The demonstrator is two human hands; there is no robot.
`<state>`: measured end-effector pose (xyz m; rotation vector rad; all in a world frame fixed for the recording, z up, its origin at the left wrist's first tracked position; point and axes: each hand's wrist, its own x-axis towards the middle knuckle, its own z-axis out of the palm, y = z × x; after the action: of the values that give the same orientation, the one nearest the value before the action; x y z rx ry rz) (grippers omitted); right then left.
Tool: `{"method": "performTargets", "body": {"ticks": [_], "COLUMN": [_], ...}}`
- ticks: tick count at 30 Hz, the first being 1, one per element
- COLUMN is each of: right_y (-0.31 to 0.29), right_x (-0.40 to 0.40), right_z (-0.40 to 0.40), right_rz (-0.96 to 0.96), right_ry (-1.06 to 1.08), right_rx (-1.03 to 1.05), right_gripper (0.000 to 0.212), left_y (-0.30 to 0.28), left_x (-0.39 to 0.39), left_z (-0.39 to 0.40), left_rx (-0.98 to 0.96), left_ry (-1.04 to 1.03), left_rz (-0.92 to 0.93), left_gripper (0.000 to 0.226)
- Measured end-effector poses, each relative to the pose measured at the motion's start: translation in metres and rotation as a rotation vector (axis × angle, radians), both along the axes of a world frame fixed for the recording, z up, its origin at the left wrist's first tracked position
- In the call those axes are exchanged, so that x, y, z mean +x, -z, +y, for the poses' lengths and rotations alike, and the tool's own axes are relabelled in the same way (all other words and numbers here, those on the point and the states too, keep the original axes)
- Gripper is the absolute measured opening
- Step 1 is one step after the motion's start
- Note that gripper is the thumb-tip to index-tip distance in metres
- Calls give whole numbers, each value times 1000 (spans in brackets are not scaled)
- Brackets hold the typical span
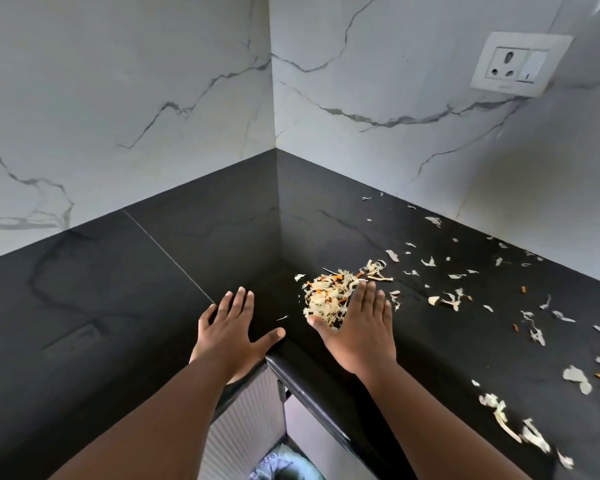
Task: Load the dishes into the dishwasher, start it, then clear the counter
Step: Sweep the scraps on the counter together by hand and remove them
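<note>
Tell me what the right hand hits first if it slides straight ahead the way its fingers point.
The right hand points up-counter; its fingertips already touch the heap of peelings. Beyond lie loose scraps, then likely bare counter to the marble wall.

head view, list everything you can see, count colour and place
countertop: one, black, L-shaped, filling the corner
scrap pile: one, cream with orange bits, near the inner corner edge
loose scraps: many, pale, strewn over the right run
wall: two faces, white marble with grey veins
wall socket: one, white, upper right
cabinet front: one, white, ribbed, under the counter
left hand: flat, fingers straight, at the counter edge
right hand: flat, against the pile
</note>
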<state>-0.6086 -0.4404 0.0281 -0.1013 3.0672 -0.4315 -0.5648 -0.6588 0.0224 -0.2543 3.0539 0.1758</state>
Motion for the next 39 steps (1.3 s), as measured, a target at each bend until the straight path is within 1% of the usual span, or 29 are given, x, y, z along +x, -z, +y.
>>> {"method": "performTargets", "body": {"ticks": [1, 3, 4, 6, 8, 10, 14, 16, 19, 21, 24, 31, 33, 35, 37, 39], "right_y": [0, 0, 1, 3, 5, 6, 9, 12, 12, 10, 7, 3, 2, 2, 0, 1], "right_x": [-1, 1, 5, 11, 16, 20, 26, 27, 27, 29, 31, 30, 30, 31, 32, 31], "right_z": [-2, -4, -4, -7, -13, -20, -29, -30, -29, -29, -28, -29, -28, -27, -27, -26], "right_rz": [33, 163, 239, 326, 347, 358, 347, 302, 227, 214, 224, 241, 228, 227, 211, 218], "right_ry": [-19, -59, -88, -182, -326, -474, -595, -569, -427, -357, -267, -227, -232, -272, -401, -587], "right_rx": [-8, -28, -32, -21, 9, 60, 137, 159, 139, 126, 92, 38, 15, 11, 47, 126], "right_gripper": [115, 112, 108, 91, 71, 57, 47, 46, 56, 66, 72, 84, 85, 79, 65, 54], "left_y": [1, 1, 0, -1, -2, -1, 1, -1, -4, -4, -5, -6, -6, -5, -4, -4], "left_x": [0, 0, 0, 1, 1, 1, 1, 1, 1, 1, 2, 2, 2, 1, 1, 1], "left_z": [0, 0, 0, 0, 0, 0, -1, 0, 1, 1, 1, 1, 1, 1, 1, 0], "left_rx": [5, 20, 27, 34, 38, 43, 39, 49, 46, 48, 55, 66, 68, 63, 59, 55], "left_ry": [-5, -14, -15, -15, -16, -16, -15, -16, -16, -18, -19, -19, -19, -20, -21, -23], "left_rz": [-1, 0, -1, -1, 2, -2, 7, 12, 0, 2, 1, -2, -1, -1, 1, 10], "left_gripper": [111, 108, 105, 96, 91, 87, 77, 72, 67, 65, 65, 66, 66, 66, 66, 66]}}
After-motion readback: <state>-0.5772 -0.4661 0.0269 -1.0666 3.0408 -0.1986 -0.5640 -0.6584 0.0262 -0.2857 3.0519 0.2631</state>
